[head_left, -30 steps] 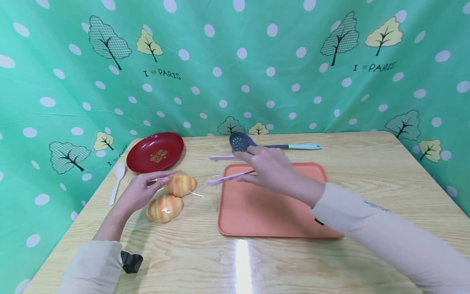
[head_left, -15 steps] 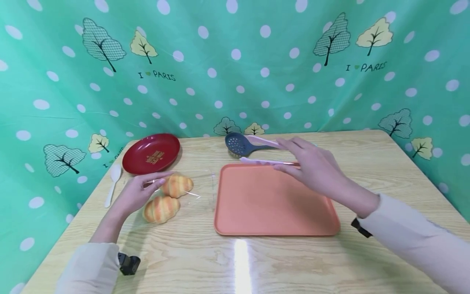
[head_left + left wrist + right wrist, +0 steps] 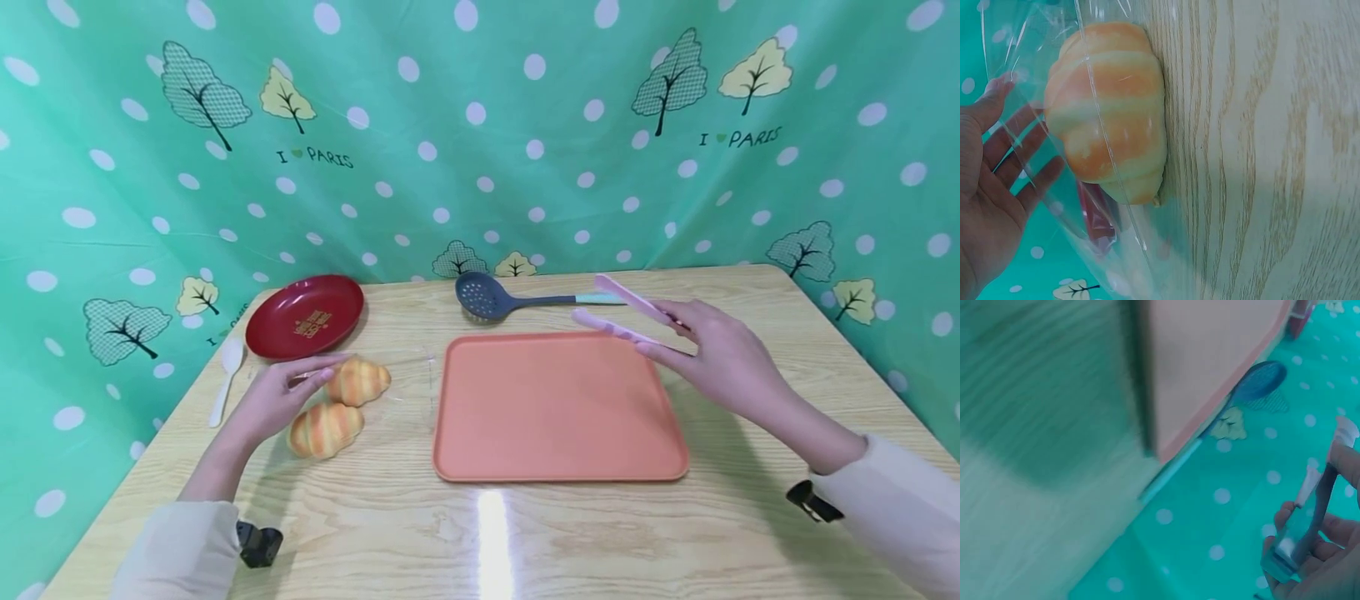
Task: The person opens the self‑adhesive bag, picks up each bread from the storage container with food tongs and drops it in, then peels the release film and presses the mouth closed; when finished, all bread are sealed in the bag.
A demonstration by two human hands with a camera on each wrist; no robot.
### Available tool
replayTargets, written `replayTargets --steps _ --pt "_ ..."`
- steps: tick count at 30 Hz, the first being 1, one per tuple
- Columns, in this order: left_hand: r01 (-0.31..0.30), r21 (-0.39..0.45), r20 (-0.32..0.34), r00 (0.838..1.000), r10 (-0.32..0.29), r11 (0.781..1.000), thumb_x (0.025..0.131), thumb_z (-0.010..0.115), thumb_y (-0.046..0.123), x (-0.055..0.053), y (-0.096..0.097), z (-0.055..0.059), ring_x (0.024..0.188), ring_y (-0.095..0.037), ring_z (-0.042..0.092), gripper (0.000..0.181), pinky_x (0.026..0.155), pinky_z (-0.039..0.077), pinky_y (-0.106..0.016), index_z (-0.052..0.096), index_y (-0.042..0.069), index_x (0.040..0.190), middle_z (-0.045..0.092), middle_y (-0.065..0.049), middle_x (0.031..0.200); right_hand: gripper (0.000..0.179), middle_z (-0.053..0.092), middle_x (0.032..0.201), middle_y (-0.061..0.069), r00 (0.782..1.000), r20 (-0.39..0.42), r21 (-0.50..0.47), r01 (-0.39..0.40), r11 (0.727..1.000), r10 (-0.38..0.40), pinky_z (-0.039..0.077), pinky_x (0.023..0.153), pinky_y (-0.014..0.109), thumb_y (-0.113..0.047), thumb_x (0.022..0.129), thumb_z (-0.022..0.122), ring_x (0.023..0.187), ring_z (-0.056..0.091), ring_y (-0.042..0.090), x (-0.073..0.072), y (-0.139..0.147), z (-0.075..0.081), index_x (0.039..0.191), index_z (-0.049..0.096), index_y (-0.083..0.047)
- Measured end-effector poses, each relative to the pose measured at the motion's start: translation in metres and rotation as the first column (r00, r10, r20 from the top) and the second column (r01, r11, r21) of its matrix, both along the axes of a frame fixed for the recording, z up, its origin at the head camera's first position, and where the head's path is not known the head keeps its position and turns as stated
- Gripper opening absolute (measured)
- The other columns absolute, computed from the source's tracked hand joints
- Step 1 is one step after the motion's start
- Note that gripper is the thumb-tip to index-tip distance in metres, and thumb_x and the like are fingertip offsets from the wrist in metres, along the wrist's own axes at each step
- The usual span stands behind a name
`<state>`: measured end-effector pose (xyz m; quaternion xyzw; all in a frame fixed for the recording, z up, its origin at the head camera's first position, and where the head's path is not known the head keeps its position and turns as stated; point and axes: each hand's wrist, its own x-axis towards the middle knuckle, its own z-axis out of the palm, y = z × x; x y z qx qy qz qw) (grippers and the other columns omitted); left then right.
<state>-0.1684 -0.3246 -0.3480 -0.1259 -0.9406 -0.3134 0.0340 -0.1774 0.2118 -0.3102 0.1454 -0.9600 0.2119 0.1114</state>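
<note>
Head view: my right hand (image 3: 731, 358) grips pink tongs (image 3: 637, 302); I can't tell whether my left hand (image 3: 281, 398) pinches the bag (image 3: 405, 396), croissants (image 3: 326, 431) just right of it. Bag-handling seems underway; next likely calls for steadying it.

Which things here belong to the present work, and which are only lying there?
Apparently in use:
tongs, in the right hand
bread rolls and clear bag, at the left hand
perhaps the tray

Lying about:
red plate
white spoon
slotted ladle
</note>
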Motion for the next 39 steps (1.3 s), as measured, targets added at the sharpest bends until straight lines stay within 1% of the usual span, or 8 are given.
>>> replayTargets --steps 4,9,15,18,22,27,36,39 --pt "0.006 0.003 -0.007 1.0 -0.006 1.0 0.103 0.061 0.013 0.0 0.001 0.0 0.12 -0.04 0.062 0.033 0.093 0.053 -0.056 0.066 0.003 0.134 0.068 -0.018 0.129 0.069 0.06 0.088 0.012 0.998 0.02 0.01 0.051 0.999 -0.051 0.036 0.056 0.034 -0.046 0.092 0.075 0.077 0.053 0.028 0.0 0.018 -0.006 0.138 0.057 0.002" --pt "0.01 0.002 -0.009 1.0 -0.01 1.0 0.103 0.061 0.013 0.0 0.003 0.0 0.119 -0.04 0.062 0.033 0.093 0.054 -0.056 0.066 0.003 0.134 0.067 -0.018 0.129 0.071 0.069 0.099 0.023 0.992 0.068 0.023 0.108 0.994 -0.11 0.04 0.054 0.033 -0.05 0.091 0.073 0.083 0.063 0.035 0.0 0.04 -0.013 0.135 0.058 0.004" --pt "0.014 0.0 -0.006 1.0 -0.014 1.0 0.103 0.061 0.014 0.0 0.003 0.0 0.12 -0.04 0.062 0.033 0.093 0.054 -0.057 0.066 0.003 0.134 0.067 -0.018 0.13 0.084 0.068 0.112 0.032 0.966 0.196 0.048 0.161 0.986 -0.167 0.048 0.057 0.037 -0.059 0.093 0.066 0.093 0.066 0.045 0.0 0.061 -0.022 0.137 0.051 0.011" --pt "0.015 0.001 -0.005 1.0 -0.015 1.0 0.103 0.06 0.014 0.0 0.003 0.0 0.12 -0.039 0.062 0.033 0.094 0.053 -0.057 0.065 0.004 0.134 0.067 -0.017 0.13 0.085 0.067 0.112 0.033 0.952 0.243 0.05 0.18 0.982 -0.187 0.05 0.059 0.038 -0.059 0.093 0.066 0.089 0.066 0.043 0.0 0.068 -0.026 0.133 0.051 0.015" --pt "0.019 0.002 0.0 1.0 -0.019 1.0 0.104 0.06 0.014 0.0 0.003 0.0 0.12 -0.04 0.061 0.033 0.094 0.053 -0.057 0.065 0.004 0.135 0.067 -0.017 0.13 0.085 0.066 0.108 0.033 0.93 0.299 0.05 0.208 0.977 -0.213 0.048 0.057 0.034 -0.058 0.092 0.067 0.083 0.066 0.036 -0.001 0.078 -0.033 0.126 0.052 0.018" --pt "0.02 -0.001 0.003 1.0 -0.02 1.0 0.103 0.061 0.014 0.0 0.003 0.0 0.121 -0.039 0.061 0.034 0.095 0.052 -0.058 0.065 0.004 0.135 0.067 -0.017 0.13 0.085 0.066 0.104 0.033 0.904 0.355 0.06 0.23 0.971 -0.236 0.048 0.054 0.034 -0.06 0.092 0.066 0.077 0.066 0.034 -0.002 0.088 -0.047 0.122 0.052 0.019" --pt "0.03 -0.001 -0.007 1.0 -0.03 1.0 0.103 0.061 0.013 0.0 0.002 -0.001 0.12 -0.037 0.062 0.034 0.095 0.052 -0.057 0.065 0.005 0.135 0.068 -0.016 0.13 0.085 0.063 0.083 0.022 0.872 0.398 0.071 0.283 0.957 -0.287 0.042 0.05 0.034 -0.062 0.089 0.068 0.066 0.055 0.029 -0.004 0.092 -0.062 0.113 0.053 0.018" --pt "0.035 -0.003 -0.014 0.999 -0.035 0.999 0.103 0.061 0.013 -0.001 0.002 -0.002 0.12 -0.036 0.062 0.034 0.095 0.053 -0.056 0.065 0.004 0.135 0.068 -0.015 0.13 0.084 0.062 0.081 0.021 0.869 0.394 0.067 0.297 0.953 -0.299 0.041 0.049 0.035 -0.064 0.088 0.069 0.064 0.054 0.028 -0.005 0.093 -0.063 0.109 0.054 0.017"
